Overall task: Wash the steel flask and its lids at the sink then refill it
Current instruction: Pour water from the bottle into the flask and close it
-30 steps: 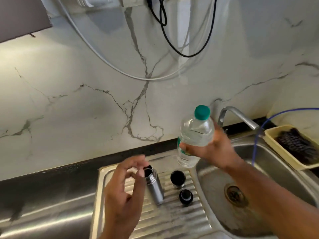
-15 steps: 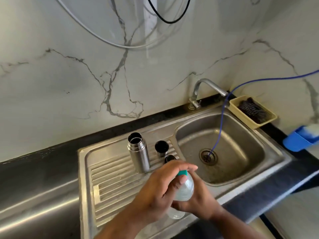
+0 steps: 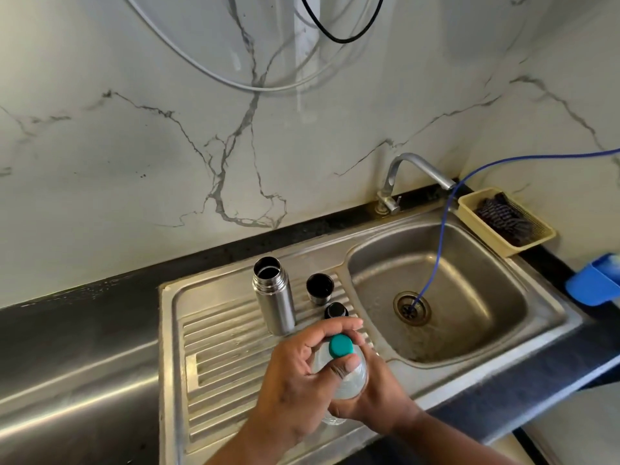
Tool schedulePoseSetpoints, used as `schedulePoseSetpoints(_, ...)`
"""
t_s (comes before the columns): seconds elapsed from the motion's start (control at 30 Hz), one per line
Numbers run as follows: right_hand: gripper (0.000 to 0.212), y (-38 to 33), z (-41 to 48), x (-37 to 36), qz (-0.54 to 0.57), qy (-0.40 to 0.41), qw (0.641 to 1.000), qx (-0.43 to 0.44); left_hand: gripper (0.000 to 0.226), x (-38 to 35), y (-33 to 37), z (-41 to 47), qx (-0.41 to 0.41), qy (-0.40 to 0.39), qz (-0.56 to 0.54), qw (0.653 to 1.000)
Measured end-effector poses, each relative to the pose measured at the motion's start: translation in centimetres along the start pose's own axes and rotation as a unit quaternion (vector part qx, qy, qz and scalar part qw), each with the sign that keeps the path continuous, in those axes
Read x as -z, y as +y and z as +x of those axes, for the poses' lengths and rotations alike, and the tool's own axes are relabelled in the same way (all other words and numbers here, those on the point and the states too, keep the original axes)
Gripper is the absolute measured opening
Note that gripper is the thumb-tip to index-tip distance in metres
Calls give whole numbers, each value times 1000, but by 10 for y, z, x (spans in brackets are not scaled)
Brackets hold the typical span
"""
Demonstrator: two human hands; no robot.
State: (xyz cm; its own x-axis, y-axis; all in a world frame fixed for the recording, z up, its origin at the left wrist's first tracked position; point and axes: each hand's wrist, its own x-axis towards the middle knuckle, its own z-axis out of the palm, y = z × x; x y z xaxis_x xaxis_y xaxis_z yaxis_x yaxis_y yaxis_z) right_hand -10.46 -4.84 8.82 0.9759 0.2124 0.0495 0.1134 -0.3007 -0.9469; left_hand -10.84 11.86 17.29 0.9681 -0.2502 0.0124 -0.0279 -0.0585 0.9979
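Observation:
The steel flask (image 3: 275, 297) stands upright and uncapped on the ribbed drainboard (image 3: 221, 350). To its right sits the cup lid (image 3: 320, 289), mouth up, and just in front of that the black stopper lid (image 3: 336, 310), partly behind my fingers. Over the front of the drainboard, my right hand (image 3: 379, 394) grips a clear plastic water bottle (image 3: 349, 374) around its body. My left hand (image 3: 295, 370) pinches the bottle's green cap (image 3: 341, 346) between thumb and fingers.
The sink basin (image 3: 476, 297) lies to the right, with a blue hose (image 3: 436, 250) running into its drain and the tap (image 3: 412, 176) behind. A beige basket (image 3: 496, 226) holding a scrubber and a blue container (image 3: 593, 286) sit at the far right. Cables hang on the marble wall.
The bottle came down from beside the tap to low over the drainboard's front. My left hand left the flask and closed on the green cap. The view tilted downward.

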Motion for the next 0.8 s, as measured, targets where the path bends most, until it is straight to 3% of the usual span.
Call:
schedulePoseSetpoints(0.1,78,3,1,-3,-5,-11,1000,-11,44,-3,-4,3,42,68,-34,996)
schedulePoseSetpoints(0.2,81,8,2,-7,-7,-30,999,-27,43,-5,-8,5,35,98,16,994)
schedulePoseSetpoints(0.27,83,10,1,-7,-10,-30,999,-29,47,-6,-9,5,31,65,23,997)
schedulePoseSetpoints(0.37,82,10,0,-6,-22,-15,999,-20,54,-2,-6,3,3,-45,-9,999)
schedulePoseSetpoints(0.47,77,12,-2,-6,-21,0,1000,-14,36,6,-6,-2,-19,-85,-63,994)
schedulePoseSetpoints(0.57,79,16,-5,-9,-9,4,1000,-23,26,7,-9,-5,-35,-41,-75,996)
schedulePoseSetpoints(0.7,83,18,-5,-13,-15,-19,999,-41,33,-1,-11,-3,-12,49,-58,997)
schedulePoseSetpoints(0.8,76,16,-4,-13,-33,-19,999,-34,17,-7,-12,-4,-62,30,-6,998)
